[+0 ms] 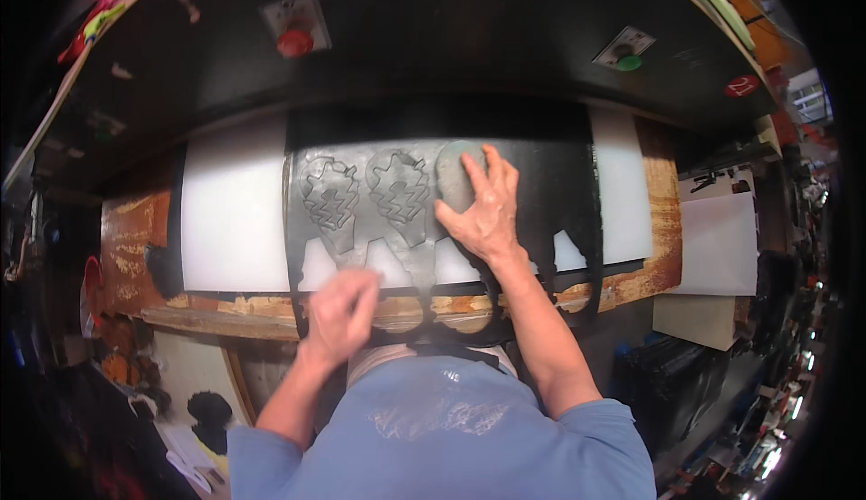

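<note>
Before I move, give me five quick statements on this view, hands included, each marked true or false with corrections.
1. The right hand is spread over part of a grey rounded piece. True.
2. The left hand shows sharp and still. False: it is blurred.
3. The red button sits left of the green button. True.
4. The two zigzag outlines lie to the right of the right hand. False: both lie to its left.
5. White surface shows through gaps along the near edge of the black sheet. True.
</note>
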Tool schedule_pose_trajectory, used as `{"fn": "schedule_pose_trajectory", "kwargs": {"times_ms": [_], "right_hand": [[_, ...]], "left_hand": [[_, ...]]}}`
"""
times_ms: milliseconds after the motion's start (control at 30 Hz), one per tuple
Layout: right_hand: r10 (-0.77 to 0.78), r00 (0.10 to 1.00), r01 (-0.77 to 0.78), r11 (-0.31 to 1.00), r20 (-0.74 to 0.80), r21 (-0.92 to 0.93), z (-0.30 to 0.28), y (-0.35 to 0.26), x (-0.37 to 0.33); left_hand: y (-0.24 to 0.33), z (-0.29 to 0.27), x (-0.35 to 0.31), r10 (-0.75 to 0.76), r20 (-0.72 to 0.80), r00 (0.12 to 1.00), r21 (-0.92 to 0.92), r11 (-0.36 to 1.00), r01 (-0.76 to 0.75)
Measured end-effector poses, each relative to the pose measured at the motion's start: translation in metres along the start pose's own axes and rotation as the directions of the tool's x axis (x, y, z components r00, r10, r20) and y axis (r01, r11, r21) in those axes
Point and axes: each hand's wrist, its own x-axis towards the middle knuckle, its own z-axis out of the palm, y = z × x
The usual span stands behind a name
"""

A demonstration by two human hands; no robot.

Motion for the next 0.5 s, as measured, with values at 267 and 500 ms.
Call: {"fn": "schedule_pose_trajectory", "kwargs": {"times_ms": [267,500], "right_hand": [[-0.003,0.973,0.072,0.955,-0.232,0.287,-0.042,0.015,-0.008],[-0.002,0.75,0.221,0.943,-0.661,0.248,-0.161,0.063,0.016]], "left_hand": [[-0.006,0.055,-0.059,0.312,0.014,0.95,0.331,0.895,-0.299],[-0.006,0.054,-0.066,0.254,-0.013,0.967,0.367,0.901,-0.231]]}}
